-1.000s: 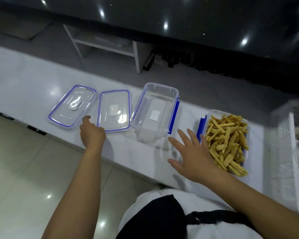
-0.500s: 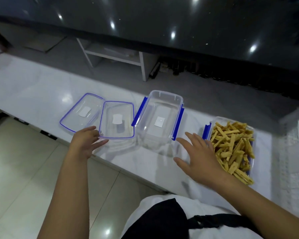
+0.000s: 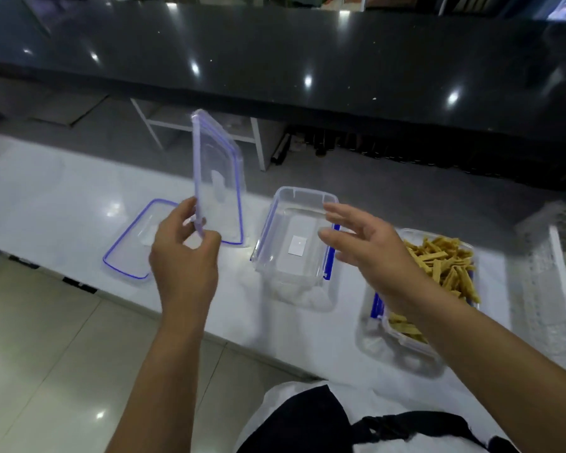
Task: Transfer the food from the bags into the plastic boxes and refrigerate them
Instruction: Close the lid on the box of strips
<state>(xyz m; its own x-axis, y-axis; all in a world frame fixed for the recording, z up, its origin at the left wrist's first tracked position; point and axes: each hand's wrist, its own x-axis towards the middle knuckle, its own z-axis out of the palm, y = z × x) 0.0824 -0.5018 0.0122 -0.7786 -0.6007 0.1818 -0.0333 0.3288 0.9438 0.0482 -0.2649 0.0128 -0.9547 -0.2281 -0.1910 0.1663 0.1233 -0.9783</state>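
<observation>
My left hand pinches the near edge of a clear lid with blue trim and holds it upright above the white counter. A second lid lies flat to its left. An empty clear box with blue clips stands in the middle. My right hand hovers with spread fingers over that box's right side, holding nothing. Further right stands a clear box filled with yellow food strips, partly hidden by my right forearm.
A white perforated basket stands at the counter's far right. A dark glossy counter runs along the back, above a white shelf frame. Tiled floor lies below the counter's near edge.
My left hand has picked up the right-hand lid and tipped it upright off the counter. My right hand has risen from the counter to hover over the empty box.
</observation>
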